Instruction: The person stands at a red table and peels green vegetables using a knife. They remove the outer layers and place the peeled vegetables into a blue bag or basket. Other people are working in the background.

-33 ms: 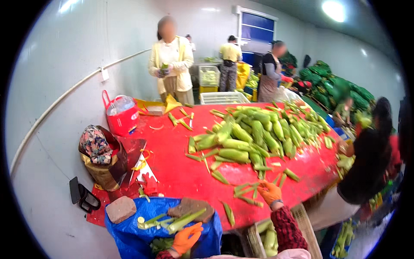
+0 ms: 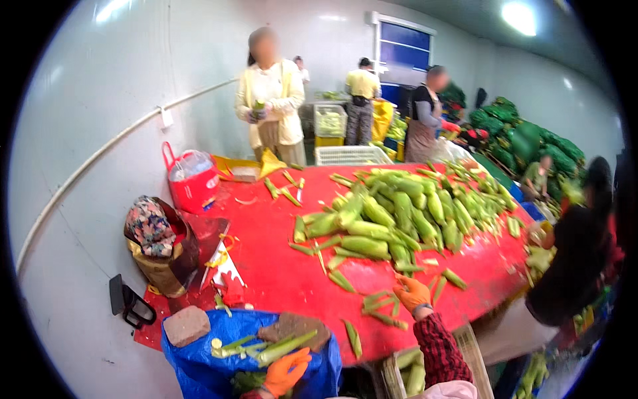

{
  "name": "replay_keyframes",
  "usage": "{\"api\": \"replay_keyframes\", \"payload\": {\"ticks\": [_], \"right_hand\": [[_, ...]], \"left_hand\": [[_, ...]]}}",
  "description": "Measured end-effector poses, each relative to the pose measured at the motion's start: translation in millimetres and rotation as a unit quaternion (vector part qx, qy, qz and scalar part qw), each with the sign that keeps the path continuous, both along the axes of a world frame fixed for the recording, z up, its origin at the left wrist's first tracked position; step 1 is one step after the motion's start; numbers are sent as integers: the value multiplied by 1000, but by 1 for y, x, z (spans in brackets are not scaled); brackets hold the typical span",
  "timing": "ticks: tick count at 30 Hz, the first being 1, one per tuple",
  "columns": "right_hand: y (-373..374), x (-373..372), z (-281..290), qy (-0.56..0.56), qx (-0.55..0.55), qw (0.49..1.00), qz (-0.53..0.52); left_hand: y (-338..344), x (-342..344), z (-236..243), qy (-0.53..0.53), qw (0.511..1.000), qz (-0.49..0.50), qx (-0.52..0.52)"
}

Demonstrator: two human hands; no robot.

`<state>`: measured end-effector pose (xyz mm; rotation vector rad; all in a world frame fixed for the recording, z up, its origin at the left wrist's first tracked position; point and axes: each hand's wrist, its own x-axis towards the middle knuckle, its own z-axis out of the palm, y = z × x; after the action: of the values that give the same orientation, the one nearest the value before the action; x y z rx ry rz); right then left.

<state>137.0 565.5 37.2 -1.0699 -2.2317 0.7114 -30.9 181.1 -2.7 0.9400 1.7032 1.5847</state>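
The fingers [image 2: 299, 360] of the orange-gloved left hand [image 2: 284, 374] are seen extended and released, just beside cut pale-green stalks [image 2: 287, 348] laid on a crumpled blue plastic sheet [image 2: 189, 362]. The fingers of the orange-gloved right hand [image 2: 413, 294] are bent above the glossy red tabletop [image 2: 279, 279], near loose green husk strips [image 2: 384, 318]; whether anything is grasped by them cannot be told. Below the right forearm, green husked ears [image 2: 415, 376] are held in a cream plastic crate [image 2: 477, 362]. A reddish rectangular brick [image 2: 187, 326] and a brown flat stone [image 2: 312, 327] are set on the sheet. Beyond the right hand, a large heap of green unhusked corn ears [image 2: 399, 213] is piled on the tabletop. To the left, a red handled bag [image 2: 194, 193] is placed. At the far edge, a white slatted plastic crate [image 2: 352, 156] is positioned; a green item is held by a co-worker in a pale-yellow cardigan [image 2: 290, 116]. Green mesh sacks [image 2: 561, 156] are stacked at far right.
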Motion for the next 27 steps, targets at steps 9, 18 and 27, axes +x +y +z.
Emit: {"api": "replay_keyframes", "payload": {"ticks": [9,18,27], "right_hand": [[162,-178,-48,-252,49,966,32],[180,-199,-21,-358,56,907,217],[191,-145,-76,-278,-248,925,81]], "left_hand": [[45,38,93,-19,953,249,-171],[85,24,55,-73,969,210,-107],[82,32,80,-10,974,212,-85]]}}
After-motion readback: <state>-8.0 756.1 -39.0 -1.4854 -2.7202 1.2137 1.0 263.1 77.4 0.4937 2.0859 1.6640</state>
